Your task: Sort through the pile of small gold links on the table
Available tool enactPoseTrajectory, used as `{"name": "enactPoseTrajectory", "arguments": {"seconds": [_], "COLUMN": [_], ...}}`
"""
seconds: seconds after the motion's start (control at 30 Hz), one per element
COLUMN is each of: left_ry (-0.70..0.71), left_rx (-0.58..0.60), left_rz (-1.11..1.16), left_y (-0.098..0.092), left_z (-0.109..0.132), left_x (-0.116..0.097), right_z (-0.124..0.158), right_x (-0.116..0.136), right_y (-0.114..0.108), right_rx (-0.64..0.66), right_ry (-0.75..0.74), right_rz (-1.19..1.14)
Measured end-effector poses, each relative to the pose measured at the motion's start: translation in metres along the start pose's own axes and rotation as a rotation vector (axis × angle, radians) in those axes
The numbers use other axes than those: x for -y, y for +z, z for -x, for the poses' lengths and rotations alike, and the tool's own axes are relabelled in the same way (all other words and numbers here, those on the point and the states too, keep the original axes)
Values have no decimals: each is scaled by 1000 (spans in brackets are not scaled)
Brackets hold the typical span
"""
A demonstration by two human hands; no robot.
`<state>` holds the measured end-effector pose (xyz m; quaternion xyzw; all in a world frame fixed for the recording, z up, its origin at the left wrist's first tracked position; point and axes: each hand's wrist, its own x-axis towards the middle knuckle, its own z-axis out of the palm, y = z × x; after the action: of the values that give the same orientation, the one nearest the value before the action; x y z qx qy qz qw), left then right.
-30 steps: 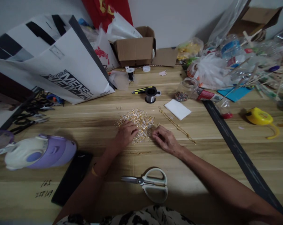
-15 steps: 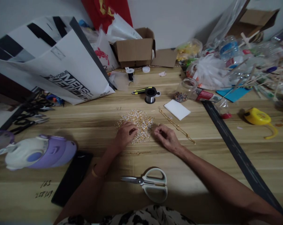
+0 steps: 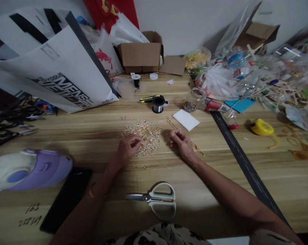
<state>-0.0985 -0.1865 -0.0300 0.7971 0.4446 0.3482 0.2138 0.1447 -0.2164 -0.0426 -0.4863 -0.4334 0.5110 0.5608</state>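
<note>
A loose pile of small clear and gold beads lies in the middle of the wooden table. My left hand is at the pile's left edge, thumb and fingers pinched together; anything between them is too small to make out. To the right of the pile, my right hand is raised slightly with its fingertips pressed together, and what they hold cannot be made out. It partly covers a gold chain. A short gold chain piece lies below the pile, above the white-handled scissors.
Behind the pile are a wire spool, a yellow utility knife, a white pad and a bead jar. A purple bottle and black phone lie left; a tape measure sits right.
My right hand has moved away from the pile, further over the gold chain. My left hand stays at the pile's left edge. The whole view has shifted slightly.
</note>
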Motion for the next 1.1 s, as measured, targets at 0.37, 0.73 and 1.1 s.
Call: {"name": "enactPoseTrajectory", "arguments": {"seconds": [0.37, 0.73, 1.1], "left_ry": [-44, -18, -28], "left_rx": [10, -16, -8], "left_rz": [24, 30, 73], "left_y": [0, -2, 0], "left_z": [3, 1, 1], "left_x": [4, 0, 4], "right_z": [-6, -7, 11], "right_x": [-5, -6, 4], "right_y": [-4, -5, 4], "right_rx": [-114, -133, -69], "right_ry": [-24, -19, -265], "right_rz": [-174, -163, 193]}}
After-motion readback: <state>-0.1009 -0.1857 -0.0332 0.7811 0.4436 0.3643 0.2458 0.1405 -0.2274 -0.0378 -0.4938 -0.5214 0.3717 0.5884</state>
